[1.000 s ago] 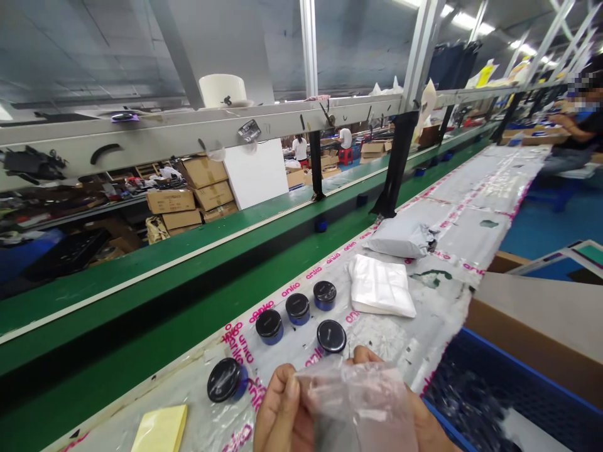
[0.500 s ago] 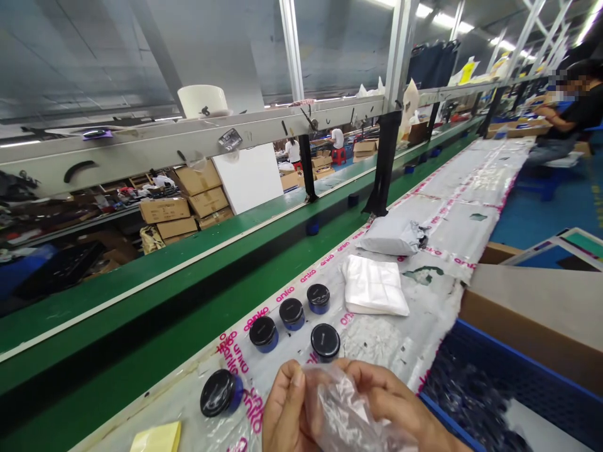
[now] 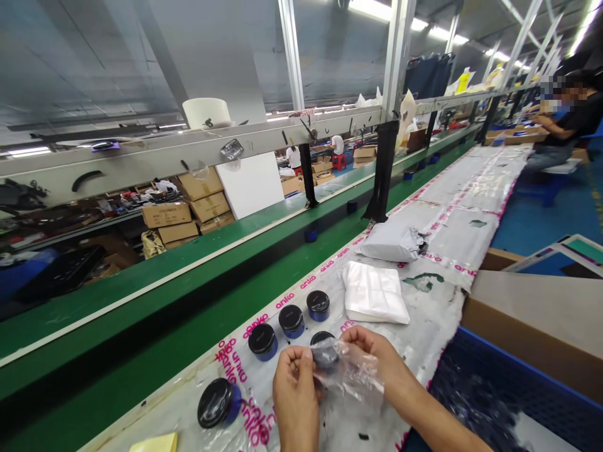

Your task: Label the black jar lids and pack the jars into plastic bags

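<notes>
A clear plastic bag [image 3: 358, 371] is stretched between my two hands above the table. My left hand [image 3: 298, 392] pinches its left edge between thumb and fingers. On the other side, my right hand [image 3: 377, 358] grips the bag's upper right part with bent fingers. Right behind the bag stands a round jar with a black lid [image 3: 323, 339], partly covered by the film. More such jars, blue with black lids, stand nearby: one at the left [image 3: 215, 403] and a row [image 3: 262, 342] farther back. A stack of white plastic bags [image 3: 375, 292] lies beyond my right hand.
A grey-white plastic packet [image 3: 391, 242] lies farther along the film-covered table. At the right are a blue crate [image 3: 532, 376] with dark parts and a cardboard box [image 3: 537, 307]. A green conveyor [image 3: 188, 307] runs along the left. A person [image 3: 565, 119] sits at the far right.
Both hands have moved up and away from me with the bag, my right hand shifting its hold. The bag now overlaps the nearest middle jar. The jars stay in place.
</notes>
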Available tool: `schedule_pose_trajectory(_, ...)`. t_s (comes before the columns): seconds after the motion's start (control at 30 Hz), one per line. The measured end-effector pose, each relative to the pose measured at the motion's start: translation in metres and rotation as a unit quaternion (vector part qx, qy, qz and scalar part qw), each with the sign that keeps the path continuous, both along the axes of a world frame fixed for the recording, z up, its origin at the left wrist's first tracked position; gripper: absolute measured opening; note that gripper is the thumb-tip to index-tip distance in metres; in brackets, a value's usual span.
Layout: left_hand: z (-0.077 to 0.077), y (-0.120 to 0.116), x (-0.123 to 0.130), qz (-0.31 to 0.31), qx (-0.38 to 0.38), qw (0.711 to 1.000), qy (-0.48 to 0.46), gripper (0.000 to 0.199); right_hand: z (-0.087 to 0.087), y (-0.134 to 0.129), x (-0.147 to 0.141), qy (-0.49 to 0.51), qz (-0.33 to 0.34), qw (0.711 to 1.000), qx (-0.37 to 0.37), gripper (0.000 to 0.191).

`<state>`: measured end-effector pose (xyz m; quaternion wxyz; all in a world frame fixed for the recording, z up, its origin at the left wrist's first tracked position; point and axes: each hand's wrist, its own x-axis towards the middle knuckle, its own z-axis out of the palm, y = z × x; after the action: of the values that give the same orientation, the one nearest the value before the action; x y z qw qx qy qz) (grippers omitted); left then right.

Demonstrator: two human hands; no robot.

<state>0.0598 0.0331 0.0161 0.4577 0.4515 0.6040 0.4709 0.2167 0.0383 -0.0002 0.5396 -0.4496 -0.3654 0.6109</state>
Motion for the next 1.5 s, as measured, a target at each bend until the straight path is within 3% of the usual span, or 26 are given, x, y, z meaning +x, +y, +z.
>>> schedule_pose_trajectory(0.13,-0.01,0.011,-0.001,0.01,0.017,0.998,0.062,0.041,-0.006,0.009,0.0,-0.075,-0.022,0.997,0.012,0.026)
schedule_pose_trajectory(0.3,-0.009,0.025,-0.004,-0.005,0.032,0.986,0.163,0.03,-0.007,0.024,0.004,-0.209,-0.052,0.974,0.066,0.018)
schedule_pose_trajectory(0.5,-0.008,0.03,-0.006,-0.039,0.027,0.962,0.268,0.022,-0.005,0.032,0.008,-0.328,-0.018,0.939,0.106,0.021)
schedule_pose_trajectory(0.57,-0.009,0.029,-0.005,-0.046,0.035,0.95,0.306,0.018,-0.003,0.028,0.007,-0.402,-0.018,0.909,0.112,0.02)
schedule_pose_trajectory(0.7,-0.007,0.021,-0.004,-0.053,0.066,0.916,0.392,0.022,-0.003,0.018,0.004,-0.585,-0.028,0.796,0.154,0.022)
schedule_pose_trajectory(0.73,-0.007,0.018,-0.005,-0.059,0.076,0.91,0.404,0.025,-0.003,0.015,0.005,-0.605,-0.029,0.778,0.167,0.025)
schedule_pose_trajectory(0.9,-0.02,0.002,-0.018,-0.075,0.149,0.896,0.411,0.038,-0.012,-0.001,0.017,-0.569,-0.074,0.765,0.292,0.04)
schedule_pose_trajectory(1.0,-0.035,-0.003,-0.025,-0.13,0.226,0.866,0.427,0.048,-0.022,-0.013,0.023,-0.574,-0.041,0.727,0.374,0.058)
schedule_pose_trajectory(1.07,-0.04,-0.003,-0.026,-0.162,0.226,0.863,0.422,0.054,-0.03,-0.016,0.021,-0.585,-0.026,0.71,0.39,0.066)
schedule_pose_trajectory(1.17,-0.033,0.001,-0.023,-0.15,0.18,0.896,0.377,0.055,-0.035,-0.013,0.013,-0.572,-0.055,0.727,0.375,0.058)
schedule_pose_trajectory(1.33,0.004,0.001,-0.018,-0.138,0.045,0.965,0.22,0.055,-0.019,-0.01,0.002,-0.499,-0.049,0.821,0.273,0.04)
schedule_pose_trajectory(1.4,0.012,-0.002,-0.015,-0.126,0.025,0.975,0.181,0.054,-0.01,-0.014,0.0,-0.482,-0.051,0.833,0.266,0.039)
schedule_pose_trajectory(1.5,0.01,-0.006,-0.013,-0.089,0.015,0.981,0.169,0.057,-0.004,-0.017,0.001,-0.475,-0.042,0.837,0.269,0.033)
